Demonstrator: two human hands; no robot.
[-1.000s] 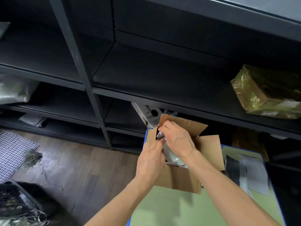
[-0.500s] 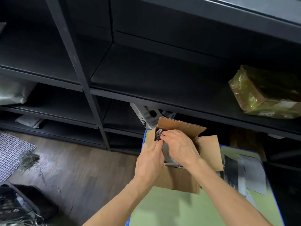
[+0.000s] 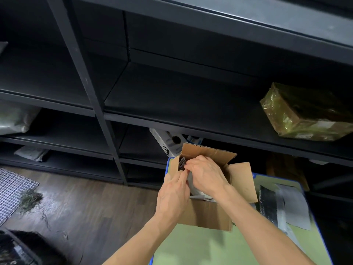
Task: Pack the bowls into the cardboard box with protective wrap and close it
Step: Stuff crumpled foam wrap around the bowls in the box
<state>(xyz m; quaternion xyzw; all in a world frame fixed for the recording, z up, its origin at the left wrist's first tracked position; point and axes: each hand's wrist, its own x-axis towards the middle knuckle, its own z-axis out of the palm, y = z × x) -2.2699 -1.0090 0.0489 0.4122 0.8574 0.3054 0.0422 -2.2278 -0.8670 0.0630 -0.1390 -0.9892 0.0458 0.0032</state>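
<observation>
The left hand [image 3: 172,196] and right hand [image 3: 206,177] are pressed together inside the open cardboard box [image 3: 207,213], with grey wrap [image 3: 192,185] pinched between them.

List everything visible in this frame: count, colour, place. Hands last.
cardboard box: 1, brown, flaps open, on the green table
wrap: grey-white material inside the box, mostly hidden by the hands; bowls not discernible
table: 1, green top with blue edge, lower right
sheets: a few, grey and black, on the table right of the box
wrapped parcel: 1, brown under shiny film, right on the shelf
shelving: black, across the background
white box: 1, on the lower shelf behind the box
bags: 2, pale, left shelves
mesh mat: 1, white, floor at left
left hand: at the box's left edge
right hand: over the box, pressing the wrap
</observation>
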